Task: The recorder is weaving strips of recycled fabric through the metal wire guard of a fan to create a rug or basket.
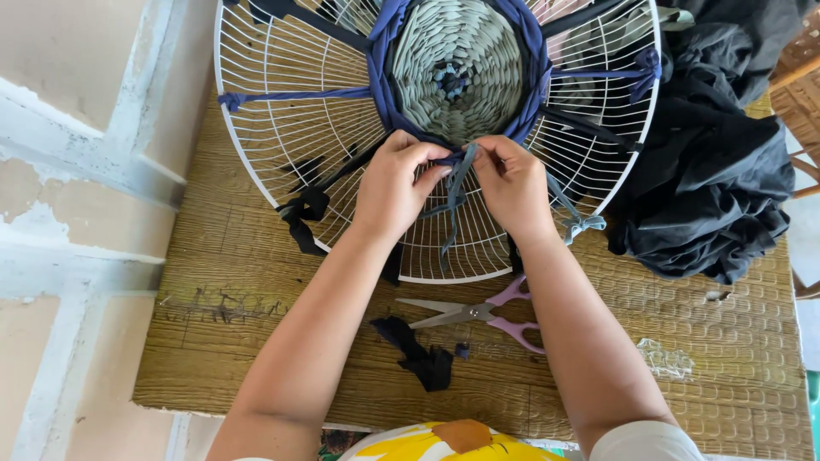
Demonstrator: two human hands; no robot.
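seen from above, two bare hands meet at the near edge of a round woven mat of grey-green and navy fabric strips, which is stretched on a white round wire fan guard used as a loom. the left hand has its fingers curled tight, thumb and fingertips pinched closed on a grey-blue fabric strip right at the mat's navy border. the right hand sits just beside it, touching it at the fingertips, and is pinched closed on the same strip from the other side. the loose tail of the strip hangs down between the two wrists, over the wires, towards the person. spokes of navy and black fabric run outwards from the mat to the rim of the guard, tied there in knots. below the hands, between the forearms, lie scissors with pale purple handles, blades open and pointing left, on a woven straw-coloured table mat. just beside the scissors, nearer the left forearm, lies a scrap of black fabric. well to the right of the right hand, a crumpled heap of black cloth rests against the guard.
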